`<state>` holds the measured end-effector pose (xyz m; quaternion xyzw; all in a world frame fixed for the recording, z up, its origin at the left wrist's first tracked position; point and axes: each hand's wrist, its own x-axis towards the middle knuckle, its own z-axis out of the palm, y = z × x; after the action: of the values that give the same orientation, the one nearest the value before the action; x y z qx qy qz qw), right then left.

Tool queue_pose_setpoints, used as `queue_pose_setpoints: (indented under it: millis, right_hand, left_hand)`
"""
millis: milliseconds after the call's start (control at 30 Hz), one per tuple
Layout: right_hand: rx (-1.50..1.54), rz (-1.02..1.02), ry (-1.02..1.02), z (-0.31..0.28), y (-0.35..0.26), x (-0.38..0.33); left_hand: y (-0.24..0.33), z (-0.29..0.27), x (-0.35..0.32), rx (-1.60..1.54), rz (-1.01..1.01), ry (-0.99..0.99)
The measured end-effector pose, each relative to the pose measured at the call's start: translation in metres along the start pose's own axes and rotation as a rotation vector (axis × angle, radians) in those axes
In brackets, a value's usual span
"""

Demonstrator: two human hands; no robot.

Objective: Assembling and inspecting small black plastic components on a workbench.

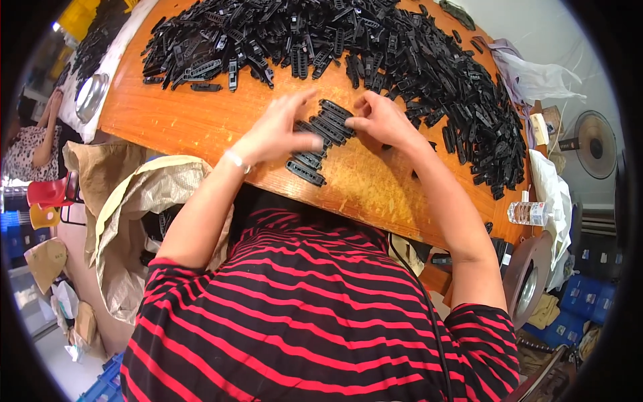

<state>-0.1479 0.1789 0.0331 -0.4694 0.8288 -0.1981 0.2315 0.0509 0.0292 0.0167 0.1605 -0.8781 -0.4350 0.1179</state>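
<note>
A slanting row of several black ribbed plastic strips lies side by side on the wooden table in front of me. My left hand, a little blurred, is over the row's left side with fingers and thumb apart, hiding part of the middle strips. One strip shows at the row's near end, below that hand. At the right ends of the far strips is my right hand, fingers bent and thumb apart from them. Its thumb tip is close to a strip; whether it touches I cannot tell. Neither hand visibly holds anything.
A large heap of black plastic parts curves along the table's far and right sides. An open woven sack stands at the near left. At the right are a clear bottle and a fan. Another person sits at far left.
</note>
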Motion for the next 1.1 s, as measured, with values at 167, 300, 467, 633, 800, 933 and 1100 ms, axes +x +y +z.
queue_pose_setpoints:
  millis: [167, 300, 467, 633, 800, 933, 1100]
  right_hand:
    - [-0.242, -0.168, -0.142, 0.002, -0.032, -0.012]
    - [-0.33, -0.212, -0.137, 0.015, -0.038, -0.014]
    - [-0.321, -0.261, -0.053, 0.022, -0.032, -0.006]
    - [-0.142, -0.233, -0.102, 0.022, -0.029, -0.001]
    - [0.111, -0.221, -0.139, 0.032, -0.037, 0.0]
    - [0.526, -0.168, -0.16, 0.053, -0.019, 0.0]
    - [0.778, 0.079, -0.345, 0.042, -0.059, -0.026]
  left_hand:
    - [0.018, 0.02, -0.055, 0.449, 0.029, -0.124]
    - [0.009, 0.036, -0.054, 0.378, 0.037, 0.056]
    - [0.001, 0.035, -0.053, 0.271, 0.104, 0.09]
    - [-0.006, 0.035, -0.052, 0.165, 0.195, 0.189]
    - [-0.008, 0.043, -0.04, 0.07, 0.176, 0.365]
    - [-0.006, 0.047, -0.031, -0.039, 0.148, 0.428]
    - [0.005, 0.032, -0.046, -0.041, 0.22, 0.477]
